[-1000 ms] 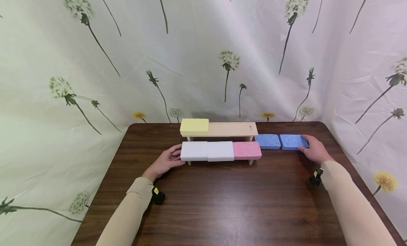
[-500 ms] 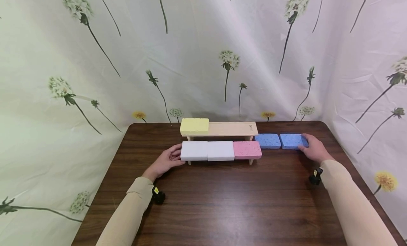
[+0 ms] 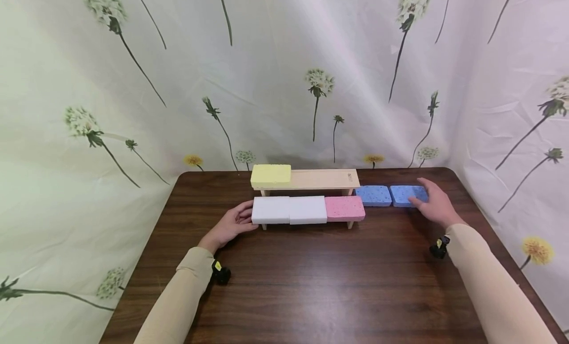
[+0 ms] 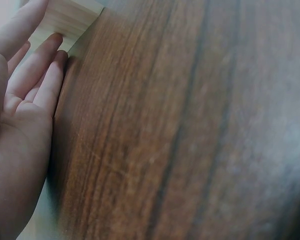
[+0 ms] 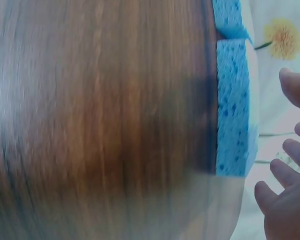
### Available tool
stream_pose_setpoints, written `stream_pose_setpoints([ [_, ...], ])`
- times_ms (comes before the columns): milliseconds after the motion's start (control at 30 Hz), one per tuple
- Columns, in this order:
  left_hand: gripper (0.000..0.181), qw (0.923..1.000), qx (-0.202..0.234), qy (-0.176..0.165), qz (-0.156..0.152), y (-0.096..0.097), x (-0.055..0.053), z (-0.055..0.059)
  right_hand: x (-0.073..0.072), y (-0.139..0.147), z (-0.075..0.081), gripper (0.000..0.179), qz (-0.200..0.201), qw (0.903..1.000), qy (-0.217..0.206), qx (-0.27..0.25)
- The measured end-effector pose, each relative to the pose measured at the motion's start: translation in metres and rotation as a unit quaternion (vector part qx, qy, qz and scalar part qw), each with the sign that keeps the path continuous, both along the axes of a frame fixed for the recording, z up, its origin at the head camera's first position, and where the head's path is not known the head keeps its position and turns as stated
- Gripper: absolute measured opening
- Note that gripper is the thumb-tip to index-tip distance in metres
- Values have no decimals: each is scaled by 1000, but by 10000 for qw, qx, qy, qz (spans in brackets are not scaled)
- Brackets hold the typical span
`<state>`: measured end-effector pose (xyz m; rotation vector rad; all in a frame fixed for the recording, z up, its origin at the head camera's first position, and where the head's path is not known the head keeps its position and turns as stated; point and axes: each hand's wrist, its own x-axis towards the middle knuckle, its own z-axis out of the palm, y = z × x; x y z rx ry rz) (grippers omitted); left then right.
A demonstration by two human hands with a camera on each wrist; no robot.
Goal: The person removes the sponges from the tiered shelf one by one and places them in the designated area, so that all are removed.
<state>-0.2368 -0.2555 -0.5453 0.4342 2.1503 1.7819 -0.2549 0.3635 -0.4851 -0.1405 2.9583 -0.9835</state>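
Observation:
My left hand (image 3: 231, 224) rests at the left end of the front wooden stand (image 3: 350, 225), fingers relaxed and extended beside its pale wood in the left wrist view. Two white sponge blocks (image 3: 270, 209) and a pink sponge (image 3: 345, 208) lie in a row on that stand. Over the right-hand blue sponge (image 5: 233, 107) hovers my right hand (image 3: 437, 205), its fingers spread and apart from the sponge in the right wrist view. A second blue sponge (image 3: 374, 195) lies beside it on the table, near the stands' right end.
Behind the front stand is another wooden stand (image 3: 322, 179), with a yellow sponge (image 3: 271, 175) on its left end. All stand near the back of the dark wooden table (image 3: 311, 284). A flower-printed curtain (image 3: 275, 87) hangs behind and at the sides.
My right hand has let go of the right-hand blue sponge and lifted slightly, its fingers opening. My left hand keeps its place at the front stand.

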Motion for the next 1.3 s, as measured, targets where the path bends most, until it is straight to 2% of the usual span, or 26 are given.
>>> stream_pose_setpoints([
  [200, 81, 10000, -17, -59, -20, -1, 0, -2, -2, -19, 4, 79, 204, 9987, 444, -137],
  [433, 82, 10000, -14, -18, -52, -1, -2, -1, -6, -49, 16, 78, 384, 9981, 372, -290],
  [667, 82, 10000, -23, -25, -48, -1, -2, -1, -10, -74, 27, 77, 749, 9946, 701, -164],
  [933, 82, 10000, -2, -61, -52, -1, -2, -1, -15, -97, 40, 76, 931, 9933, 672, -101],
  [1300, 83, 9999, -41, -92, -42, -1, -1, 0, -19, -127, 50, 71, 1289, 9868, 981, -53],
])
